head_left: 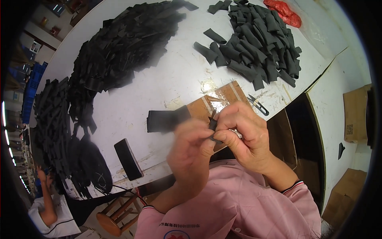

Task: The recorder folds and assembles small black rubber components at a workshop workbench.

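Both my hands meet over the near edge of the white table, around a small dark fabric piece (213, 124). My right hand (246, 133) is closed, its thumb and fingers pinching the piece. A silvery, shiny bit (237, 134) shows among its fingers; I cannot make out its kind. My left hand (189, 145), smeared by motion, has thumb and forefinger closed at the piece's near end. A brownish tip sticks up from the piece's top. Beneath the hands lies a brown board (235, 91) with a glossy patch. Left of the board is a flat stack of black fabric strips (161, 121).
Thread snips (258, 105) lie right of the board. A dark phone (128, 159) rests at left. Heaps of black strips (123, 44) and rolled black pieces (254, 44) cover the far side, near a red bag (284, 14). A wooden stool (109, 224) and another person (51, 213) are lower left.
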Available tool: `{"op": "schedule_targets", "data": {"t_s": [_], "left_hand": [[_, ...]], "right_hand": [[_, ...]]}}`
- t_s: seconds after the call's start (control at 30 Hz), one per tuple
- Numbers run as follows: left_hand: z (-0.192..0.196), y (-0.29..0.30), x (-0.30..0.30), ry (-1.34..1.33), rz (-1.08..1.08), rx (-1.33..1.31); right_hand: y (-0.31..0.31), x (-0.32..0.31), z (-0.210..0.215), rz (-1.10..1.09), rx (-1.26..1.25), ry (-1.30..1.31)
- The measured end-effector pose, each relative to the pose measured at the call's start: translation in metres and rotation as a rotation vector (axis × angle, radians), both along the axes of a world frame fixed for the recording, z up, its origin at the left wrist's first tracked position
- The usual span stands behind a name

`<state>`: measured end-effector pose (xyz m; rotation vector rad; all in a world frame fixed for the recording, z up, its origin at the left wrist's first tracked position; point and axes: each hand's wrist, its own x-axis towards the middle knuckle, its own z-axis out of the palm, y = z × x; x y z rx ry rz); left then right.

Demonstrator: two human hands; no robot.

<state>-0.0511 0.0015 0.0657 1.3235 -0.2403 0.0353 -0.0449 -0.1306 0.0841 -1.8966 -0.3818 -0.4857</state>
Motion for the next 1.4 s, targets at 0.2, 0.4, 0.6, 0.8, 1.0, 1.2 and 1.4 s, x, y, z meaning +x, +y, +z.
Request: {"op": "schedule_targets", "data": {"t_s": [0.2,0.4,0.6,0.8,1.0,1.2,1.4], "left_hand": [[0.030,0.006,0.027,0.257,-0.240,-0.512],[0.022,0.010,0.053,0.661,-0.766,-1.140],[-0.056,0.009,0.059,0.870,-0.596,-1.105],[-0.023,0.012,0.064,0.958,-0.470,-1.386],[-0.078,0.014,0.050,0.737,-0.530,-0.783],[-0.020,0.010,0.064,-0.444,-0.090,0.496],[-0.020,0.002,0.047,-0.197,-0.133,0.006]], "right_hand": [[-0.008,0.014,0.025,0.036,-0.030,0.110],[-0.014,0.033,0.019,0.282,0.525,0.747],[-0.021,0.034,-0.057,0.342,0.742,0.887],[-0.012,0.053,-0.023,0.340,0.520,0.802],[-0.022,0.034,-0.085,0.351,0.665,0.961],[-0.023,0.029,-0.072,0.189,0.331,0.729],[-0.021,0.028,-0.015,0.000,-0.516,-0.141]]}}
